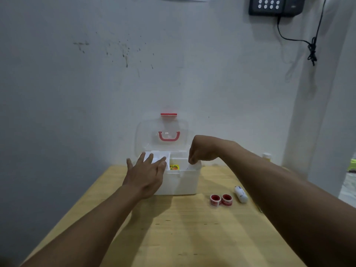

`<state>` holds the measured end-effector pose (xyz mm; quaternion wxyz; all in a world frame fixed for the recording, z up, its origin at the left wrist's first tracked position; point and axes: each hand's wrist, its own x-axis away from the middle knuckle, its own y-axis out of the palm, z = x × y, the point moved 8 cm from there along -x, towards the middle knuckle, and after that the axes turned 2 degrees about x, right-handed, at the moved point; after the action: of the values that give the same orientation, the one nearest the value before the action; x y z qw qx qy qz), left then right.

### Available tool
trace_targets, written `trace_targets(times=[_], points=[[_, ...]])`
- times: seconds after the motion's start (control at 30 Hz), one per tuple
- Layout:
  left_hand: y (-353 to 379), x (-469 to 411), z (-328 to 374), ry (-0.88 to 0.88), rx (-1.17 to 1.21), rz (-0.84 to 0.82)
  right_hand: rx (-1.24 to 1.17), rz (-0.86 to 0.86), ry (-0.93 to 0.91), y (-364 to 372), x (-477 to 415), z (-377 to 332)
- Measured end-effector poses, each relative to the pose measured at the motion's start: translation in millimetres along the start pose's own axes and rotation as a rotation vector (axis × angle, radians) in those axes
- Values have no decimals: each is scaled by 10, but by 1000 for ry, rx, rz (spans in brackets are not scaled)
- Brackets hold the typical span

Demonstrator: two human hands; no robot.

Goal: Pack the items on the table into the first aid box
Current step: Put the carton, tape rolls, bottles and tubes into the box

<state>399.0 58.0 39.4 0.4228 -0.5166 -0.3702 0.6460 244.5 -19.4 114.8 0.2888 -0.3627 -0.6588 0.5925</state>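
Observation:
A white first aid box point(183, 182) stands open at the far middle of the wooden table point(183, 237), its clear lid point(163, 133) with a red handle raised against the wall. A yellow packet point(174, 167) lies inside. My left hand point(147, 175) rests flat, fingers spread, on the box's left side over a white inner tray point(159, 156). My right hand point(204, 150) hangs over the box's right end, fingers curled down and pinching something white and small that I cannot make out. Two red-and-white tape rolls point(221, 200) and a white tube point(240, 194) lie to the right of the box.
A small white bottle point(266, 156) stands at the table's far right by the wall. A dark keypad device point(276, 5) with a dangling black cable point(312, 49) hangs on the wall at the upper right. A green object point(353, 164) shows at the right edge.

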Motion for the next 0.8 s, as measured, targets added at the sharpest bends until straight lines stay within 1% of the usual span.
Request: trace_targets(times=[0.5,0.63,0.8], points=[[17,-39,-35,-20,37,-11,98,37,-27,255,-124,-144],[-51,-49,-35,-33,104,25,20,54,4,326,-158,-143],[-40,-63,-159,-60,24,-3,-8,-16,-19,303,-85,-281]])
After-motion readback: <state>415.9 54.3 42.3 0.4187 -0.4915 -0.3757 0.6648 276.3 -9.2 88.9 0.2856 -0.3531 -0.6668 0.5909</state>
